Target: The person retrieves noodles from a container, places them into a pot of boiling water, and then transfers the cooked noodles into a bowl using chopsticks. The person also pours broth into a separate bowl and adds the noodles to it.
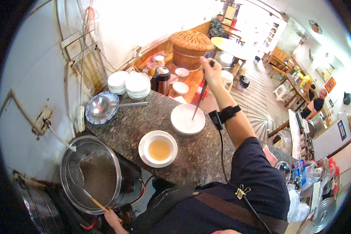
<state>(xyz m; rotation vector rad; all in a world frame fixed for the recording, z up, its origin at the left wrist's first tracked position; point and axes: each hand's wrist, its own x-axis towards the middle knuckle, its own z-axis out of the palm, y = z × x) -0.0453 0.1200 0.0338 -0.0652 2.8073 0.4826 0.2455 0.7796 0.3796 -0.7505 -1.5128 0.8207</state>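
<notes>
My left hand (112, 218) grips the wooden handle of a wire strainer (96, 204), whose basket hangs inside a large steel pot (119, 172) of cloudy brownish liquid. My right hand (212, 71) is raised over the far side of the counter, closed around dark chopsticks (200, 99). Their lower tips reach into a white bowl (188, 124); whether they touch anything in it cannot be told. Closer to me, a smaller white bowl (146, 146) of pale yellow-brown broth (159, 150) rests on a white plate (142, 160).
On the stone counter (193, 158), a steel ladle (128, 104) lies across a blue-rimmed bowl (114, 110). Stacked white dishes (138, 84), a thermal jug (161, 82) and a wooden tub (187, 58) with a wicker lid stand beyond. Two people (218, 27) sit farther off. A cable hangs from my right wrist.
</notes>
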